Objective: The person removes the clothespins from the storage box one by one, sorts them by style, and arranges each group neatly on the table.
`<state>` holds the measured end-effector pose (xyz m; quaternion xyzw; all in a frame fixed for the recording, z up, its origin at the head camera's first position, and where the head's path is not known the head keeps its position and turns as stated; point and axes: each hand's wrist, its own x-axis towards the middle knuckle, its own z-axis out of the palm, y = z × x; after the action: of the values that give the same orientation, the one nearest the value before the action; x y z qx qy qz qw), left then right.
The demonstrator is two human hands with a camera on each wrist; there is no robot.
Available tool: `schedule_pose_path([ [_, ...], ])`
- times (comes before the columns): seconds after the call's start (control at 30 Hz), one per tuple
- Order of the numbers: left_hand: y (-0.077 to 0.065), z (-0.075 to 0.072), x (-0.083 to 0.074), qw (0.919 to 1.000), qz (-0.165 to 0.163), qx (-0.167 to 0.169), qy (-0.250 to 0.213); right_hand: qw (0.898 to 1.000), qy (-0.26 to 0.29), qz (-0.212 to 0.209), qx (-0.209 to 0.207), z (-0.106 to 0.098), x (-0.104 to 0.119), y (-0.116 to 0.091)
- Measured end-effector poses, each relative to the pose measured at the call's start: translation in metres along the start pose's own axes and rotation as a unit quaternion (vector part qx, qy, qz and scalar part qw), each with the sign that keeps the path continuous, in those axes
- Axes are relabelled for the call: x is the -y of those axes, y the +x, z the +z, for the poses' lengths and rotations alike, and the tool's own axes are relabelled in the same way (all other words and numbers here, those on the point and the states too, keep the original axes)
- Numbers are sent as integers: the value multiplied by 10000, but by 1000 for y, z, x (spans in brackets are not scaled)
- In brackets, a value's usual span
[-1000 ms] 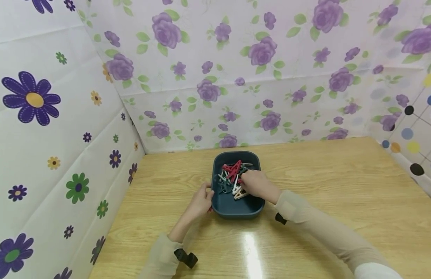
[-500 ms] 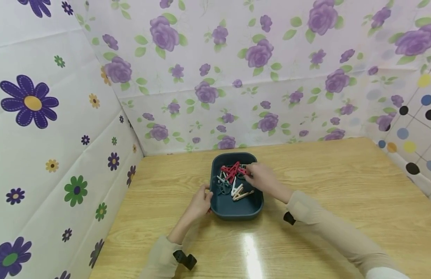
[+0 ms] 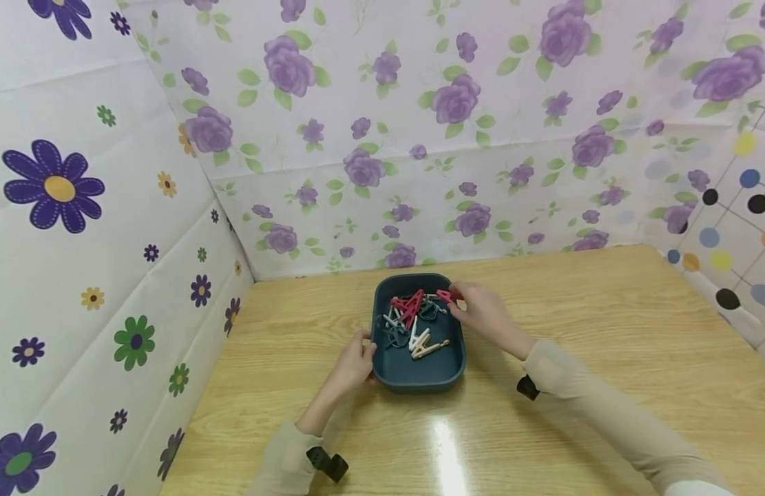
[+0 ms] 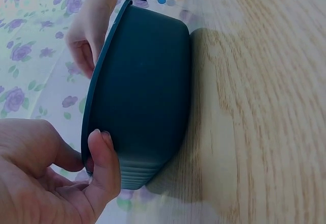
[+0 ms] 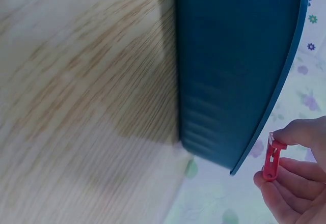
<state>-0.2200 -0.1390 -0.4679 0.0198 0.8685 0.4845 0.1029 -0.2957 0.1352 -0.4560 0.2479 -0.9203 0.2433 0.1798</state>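
A dark teal plastic bin (image 3: 419, 386) stands on the wooden table, with several plastic clothespins inside. Among them are red clothespins (image 3: 408, 306), a white clothespin (image 3: 414, 336), a beige clothespin (image 3: 427, 348) and a dark green clothespin (image 3: 396, 337). My left hand (image 3: 354, 362) pinches the bin's left rim; in the left wrist view its thumb lies against the outer wall. Over the right rim, my right hand (image 3: 487, 317) pinches a red clothespin (image 5: 272, 163) between thumb and fingers.
The wooden table (image 3: 574, 331) extends to both sides of the bin. Behind it hangs a rose-patterned cloth (image 3: 370, 207). A flower-printed sheet (image 3: 116, 275) closes off the left side, and a dotted sheet (image 3: 748, 255) the right.
My right hand has lifted from among the clothespins and moved right to the bin's rim, bringing a red clothespin along. My left hand has stayed at the left rim.
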Motion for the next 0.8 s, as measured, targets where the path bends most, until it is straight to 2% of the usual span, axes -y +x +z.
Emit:
schedule_pose_path([
  [0.37,-1,0,-1,9999,-96,-51,-16,9992,-224,318,-71,-6,-22,-9],
  [0.6,0,0,-1,9999,-98,-30,-20,9960,-305,837,21,-10,-40,-16],
  [0.8,-2,0,-2,10000,-28,-39,-25,9909,-271,1280,326,-10,-54,-22],
])
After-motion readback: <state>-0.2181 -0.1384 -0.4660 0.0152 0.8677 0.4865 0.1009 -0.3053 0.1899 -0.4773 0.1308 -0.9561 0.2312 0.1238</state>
